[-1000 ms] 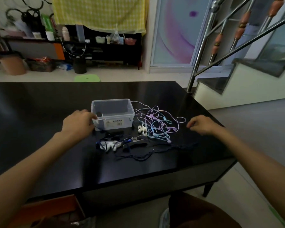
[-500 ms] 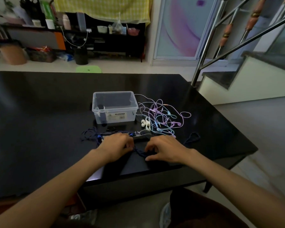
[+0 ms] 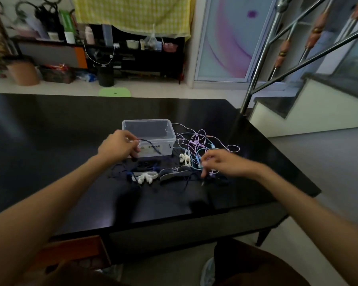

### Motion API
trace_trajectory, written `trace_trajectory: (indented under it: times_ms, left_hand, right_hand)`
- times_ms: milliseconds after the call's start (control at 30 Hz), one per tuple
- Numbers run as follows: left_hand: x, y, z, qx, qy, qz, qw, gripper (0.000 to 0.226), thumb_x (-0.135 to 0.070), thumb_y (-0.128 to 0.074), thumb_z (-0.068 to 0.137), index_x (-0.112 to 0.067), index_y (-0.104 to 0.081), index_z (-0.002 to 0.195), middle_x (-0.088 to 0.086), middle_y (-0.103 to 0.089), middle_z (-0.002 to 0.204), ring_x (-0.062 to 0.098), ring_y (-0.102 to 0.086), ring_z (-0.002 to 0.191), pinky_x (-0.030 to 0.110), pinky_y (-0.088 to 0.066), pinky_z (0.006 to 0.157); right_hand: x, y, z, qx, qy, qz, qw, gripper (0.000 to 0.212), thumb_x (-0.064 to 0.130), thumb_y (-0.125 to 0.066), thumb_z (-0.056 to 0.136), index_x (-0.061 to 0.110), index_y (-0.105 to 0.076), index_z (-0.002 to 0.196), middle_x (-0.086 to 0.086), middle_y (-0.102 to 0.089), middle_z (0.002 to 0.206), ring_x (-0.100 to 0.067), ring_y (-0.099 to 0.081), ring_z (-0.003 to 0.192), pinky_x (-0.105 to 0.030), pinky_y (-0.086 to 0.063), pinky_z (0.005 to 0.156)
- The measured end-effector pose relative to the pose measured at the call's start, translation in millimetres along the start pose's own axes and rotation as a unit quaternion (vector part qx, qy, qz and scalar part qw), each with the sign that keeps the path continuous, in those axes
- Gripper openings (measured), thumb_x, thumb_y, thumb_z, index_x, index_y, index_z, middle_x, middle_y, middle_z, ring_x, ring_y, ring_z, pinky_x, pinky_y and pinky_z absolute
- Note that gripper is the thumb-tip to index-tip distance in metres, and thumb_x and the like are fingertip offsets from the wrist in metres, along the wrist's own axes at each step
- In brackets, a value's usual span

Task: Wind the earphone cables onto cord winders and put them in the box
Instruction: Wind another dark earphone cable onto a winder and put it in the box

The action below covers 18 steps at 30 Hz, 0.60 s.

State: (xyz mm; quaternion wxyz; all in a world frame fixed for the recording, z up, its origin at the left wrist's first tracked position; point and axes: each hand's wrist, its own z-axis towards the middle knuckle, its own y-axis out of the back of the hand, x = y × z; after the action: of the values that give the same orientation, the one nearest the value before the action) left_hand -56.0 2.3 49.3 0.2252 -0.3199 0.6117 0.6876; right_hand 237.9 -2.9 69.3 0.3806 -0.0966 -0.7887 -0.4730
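Dark cable (image 3: 151, 145) now lifted, pinched by left hand (image 3: 118, 147); right hand (image 3: 221, 164) curled, grasp unclear.

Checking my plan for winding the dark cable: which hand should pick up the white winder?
Right. The left hand already pinches the dark cable; the right hand looks free, near the white winder.

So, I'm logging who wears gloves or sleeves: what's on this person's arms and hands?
Nothing visible: the left hand and right hand are bare, with no gloves, rings, watch or bands showing. Both forearms are bare up to the frame edge, no sleeves in view.
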Motion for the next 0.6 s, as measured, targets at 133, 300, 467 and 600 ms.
trace_trajectory:
  times_ms: [133,300,467,600]
  left_hand:
    - [7,12,3,-0.029,0.032,0.163,0.986,0.022,-0.030,-0.058,0.090,-0.022,-0.061,0.110,0.005,-0.067,0.110,0.027,-0.063,0.099,0.036,-0.049,0.078]
    - [-14,2,-6,-0.008,-0.066,0.064,0.996,0.028,-0.013,-0.058,0.089,-0.023,-0.058,0.116,-0.003,-0.064,0.118,0.014,-0.060,0.102,0.037,-0.052,0.088]
    - [-26,0,-4,0.059,-0.058,0.062,0.995,0.030,-0.008,-0.050,0.087,-0.035,-0.063,0.086,-0.007,-0.068,0.101,0.014,-0.063,0.098,0.040,-0.054,0.088]
    - [-6,0,5,0.047,-0.001,0.214,0.976,0.021,-0.020,-0.052,0.090,-0.031,-0.069,0.095,0.003,-0.065,0.110,0.025,-0.063,0.092,0.036,-0.054,0.078]
  right_hand:
    - [31,37,-14,-0.048,-0.012,0.116,0.992,0.018,0.016,-0.051,0.096,0.015,-0.058,0.112,0.001,-0.053,0.066,-0.007,-0.051,0.052,-0.021,-0.045,0.053]
    - [64,26,-10,-0.026,0.009,0.238,0.971,0.021,0.012,-0.049,0.097,0.018,-0.060,0.113,-0.002,-0.067,0.075,-0.006,-0.056,0.052,-0.016,-0.048,0.049]
    - [72,24,-10,0.020,0.107,0.480,0.870,0.033,0.018,-0.039,0.094,0.012,-0.056,0.122,-0.003,-0.066,0.120,-0.013,-0.065,0.104,-0.025,-0.052,0.091]
    - [67,50,-14,0.012,0.140,0.530,0.836,0.050,0.002,-0.038,0.083,0.009,-0.048,0.132,-0.004,-0.058,0.133,-0.015,-0.058,0.119,-0.028,-0.046,0.101]
